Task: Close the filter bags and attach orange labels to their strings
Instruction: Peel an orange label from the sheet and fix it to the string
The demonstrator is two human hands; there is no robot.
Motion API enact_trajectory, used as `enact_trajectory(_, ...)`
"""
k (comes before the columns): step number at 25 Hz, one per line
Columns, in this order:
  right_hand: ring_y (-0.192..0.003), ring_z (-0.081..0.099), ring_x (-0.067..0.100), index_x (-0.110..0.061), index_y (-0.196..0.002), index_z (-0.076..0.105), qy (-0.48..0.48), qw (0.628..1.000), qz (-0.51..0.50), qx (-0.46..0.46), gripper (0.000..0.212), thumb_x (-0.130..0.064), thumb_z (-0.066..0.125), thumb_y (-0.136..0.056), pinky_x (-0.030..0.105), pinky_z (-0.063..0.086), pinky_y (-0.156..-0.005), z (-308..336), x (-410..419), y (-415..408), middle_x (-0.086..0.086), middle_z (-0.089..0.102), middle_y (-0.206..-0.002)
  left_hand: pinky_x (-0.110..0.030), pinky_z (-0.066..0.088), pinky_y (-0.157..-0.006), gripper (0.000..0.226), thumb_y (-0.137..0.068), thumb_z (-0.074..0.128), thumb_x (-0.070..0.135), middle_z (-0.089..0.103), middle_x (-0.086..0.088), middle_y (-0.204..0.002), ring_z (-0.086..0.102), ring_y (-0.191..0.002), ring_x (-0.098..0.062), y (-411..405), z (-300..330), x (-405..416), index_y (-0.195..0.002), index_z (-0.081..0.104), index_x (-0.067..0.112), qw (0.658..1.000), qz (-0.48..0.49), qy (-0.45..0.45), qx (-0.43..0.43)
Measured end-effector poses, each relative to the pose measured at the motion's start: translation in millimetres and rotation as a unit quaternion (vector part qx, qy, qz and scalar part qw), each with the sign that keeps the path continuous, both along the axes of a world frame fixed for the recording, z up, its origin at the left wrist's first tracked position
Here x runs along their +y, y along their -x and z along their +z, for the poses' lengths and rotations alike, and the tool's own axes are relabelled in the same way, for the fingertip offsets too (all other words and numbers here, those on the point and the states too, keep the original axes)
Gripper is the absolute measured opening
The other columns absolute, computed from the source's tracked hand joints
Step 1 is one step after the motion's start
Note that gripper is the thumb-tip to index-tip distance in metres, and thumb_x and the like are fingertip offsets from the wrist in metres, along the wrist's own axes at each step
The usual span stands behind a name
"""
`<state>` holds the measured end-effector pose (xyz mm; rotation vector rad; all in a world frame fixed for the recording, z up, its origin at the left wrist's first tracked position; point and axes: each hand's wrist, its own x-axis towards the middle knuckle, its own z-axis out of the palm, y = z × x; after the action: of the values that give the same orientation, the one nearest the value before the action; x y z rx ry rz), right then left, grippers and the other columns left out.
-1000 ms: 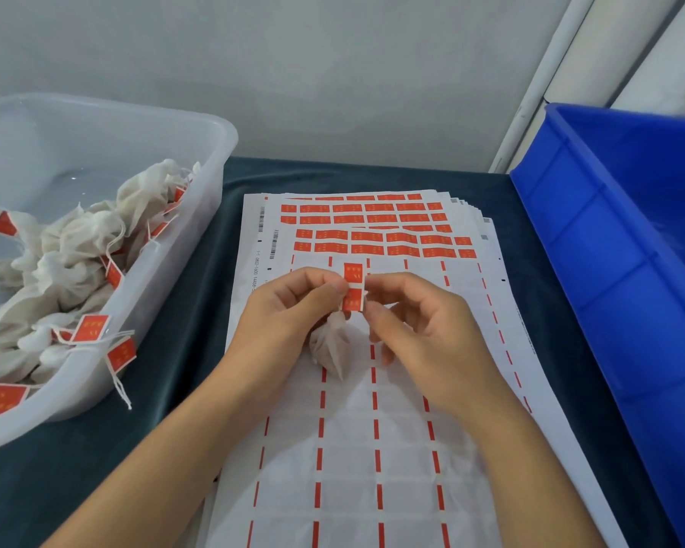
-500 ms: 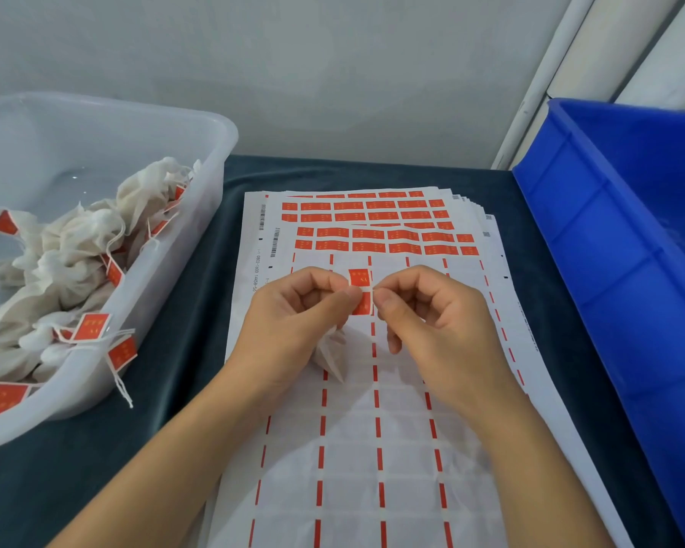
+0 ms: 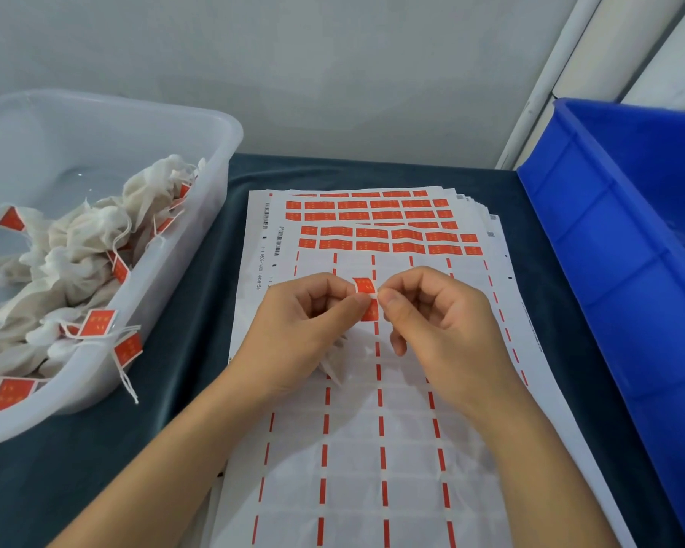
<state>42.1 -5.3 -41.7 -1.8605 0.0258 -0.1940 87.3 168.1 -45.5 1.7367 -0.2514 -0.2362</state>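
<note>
An orange label is held upright between both hands above the label sheets. My left hand pinches its left edge with thumb and forefinger. My right hand pinches its right edge the same way. The label is bent in the middle, its upper half curling over. A white filter bag hangs below my left hand, mostly hidden by it. Its string is too thin to make out. Rows of unused orange labels remain at the far end of the sheets.
A clear plastic tub at the left holds several closed, labelled white bags; one label and string hang over its rim. A blue crate stands at the right. The sheets lie on a dark cloth-covered table against a grey wall.
The hands have stayed in place over the sheets. The label's upper half has folded further toward its lower half, and the bag has slipped more behind my left hand.
</note>
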Motion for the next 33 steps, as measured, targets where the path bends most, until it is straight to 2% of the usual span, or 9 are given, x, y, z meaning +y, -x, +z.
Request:
enact_trajectory(7, -0.079, 0.069, 0.010, -0.034, -0.100, 0.072, 0.010, 1.000, 0.017, -0.012, 0.006, -0.031, 0.070, -0.096, 0.020, 0.057, -0.071, 2.0, 0.2, 0.8, -0.014, 0.073, -0.088, -0.018, 0.055, -0.067, 0.018, -0.096, 0.072, 0.027, 0.070, -0.012, -0.076, 0.065, -0.069, -0.024, 0.0, 1.5, 1.6, -0.079, 0.075, 0.026, 1.000, -0.004, 0.003, -0.010)
enact_trajectory(10, -0.078, 0.069, 0.008, -0.034, -0.095, 0.073, 0.034, 0.999, 0.005, -0.014, 0.006, -0.029, 0.071, -0.096, 0.018, 0.057, -0.071, 2.2, -1.3, 0.1, -0.017, 0.073, -0.085, -0.023, 0.056, -0.070, 0.015, -0.096, 0.072, 0.028, 0.072, -0.009, -0.079, 0.067, -0.076, -0.029, 0.2, 1.9, 2.4, -0.082, 0.076, 0.027, 1.000, -0.021, -0.010, -0.004)
enact_trajectory(13, -0.076, 0.069, 0.007, -0.034, -0.091, 0.073, 0.040, 0.999, -0.012, -0.008, 0.007, -0.029, 0.071, -0.096, 0.017, 0.057, -0.070, 2.7, -4.1, 0.3, -0.017, 0.073, -0.083, -0.029, 0.056, -0.070, 0.012, -0.095, 0.074, 0.023, 0.065, 0.003, -0.069, 0.062, -0.068, -0.017, -1.0, 2.6, 5.5, -0.085, 0.075, 0.028, 0.999, -0.034, -0.029, -0.010)
enact_trajectory(15, -0.074, 0.069, 0.007, -0.034, -0.090, 0.073, 0.043, 0.999, -0.015, -0.004, 0.008, -0.029, 0.071, -0.096, 0.018, 0.057, -0.068, 2.7, -4.9, 0.6, -0.017, 0.073, -0.083, -0.021, 0.053, -0.067, 0.012, -0.095, 0.073, 0.020, 0.063, 0.012, -0.066, 0.060, -0.066, -0.006, -1.0, 2.5, 6.6, -0.085, 0.074, 0.026, 0.998, -0.036, -0.049, -0.028)
enact_trajectory(18, -0.074, 0.069, 0.006, -0.035, -0.090, 0.073, 0.060, 0.998, -0.015, 0.004, 0.007, -0.031, 0.071, -0.096, 0.018, 0.057, -0.068, 2.6, -5.3, 0.8, -0.019, 0.073, -0.084, -0.012, 0.049, -0.067, 0.012, -0.096, 0.071, 0.019, 0.066, 0.016, -0.069, 0.063, -0.070, -0.002, 0.5, 3.5, 6.2, -0.085, 0.074, 0.025, 0.996, -0.034, -0.069, -0.048)
enact_trajectory(26, -0.067, 0.069, 0.008, -0.034, -0.088, 0.072, 0.083, 0.997, -0.001, 0.004, 0.011, -0.028, 0.070, -0.097, 0.013, 0.054, -0.058, 3.8, -7.6, 0.2, -0.017, 0.072, -0.080, -0.009, 0.047, -0.069, 0.015, -0.096, 0.071, 0.018, 0.065, 0.018, -0.069, 0.063, -0.072, -0.001, 1.6, 2.8, 5.4, -0.083, 0.073, 0.026, 0.995, -0.020, -0.080, -0.065)
enact_trajectory(29, -0.071, 0.069, 0.005, -0.036, -0.087, 0.072, 0.095, 0.995, 0.000, 0.007, 0.011, -0.029, 0.071, -0.096, 0.011, 0.053, -0.060, 3.5, -6.7, -0.7, -0.021, 0.072, -0.081, -0.013, 0.049, -0.067, 0.017, -0.095, 0.071, 0.019, 0.068, 0.013, -0.073, 0.064, -0.073, -0.007, 2.3, 1.7, 5.4, -0.082, 0.073, 0.029, 0.994, -0.020, -0.081, -0.073)
enact_trajectory(33, -0.062, 0.068, 0.008, -0.034, -0.087, 0.073, 0.081, 0.997, -0.009, 0.004, 0.013, -0.027, 0.071, -0.097, 0.013, 0.054, -0.058, 3.9, -5.7, -0.4, -0.017, 0.072, -0.077, -0.027, 0.053, -0.063, 0.011, -0.094, 0.074, 0.030, 0.068, -0.003, -0.073, 0.062, -0.071, -0.025, 2.9, -0.4, 5.1, -0.083, 0.073, 0.031, 0.995, -0.020, -0.064, -0.078)
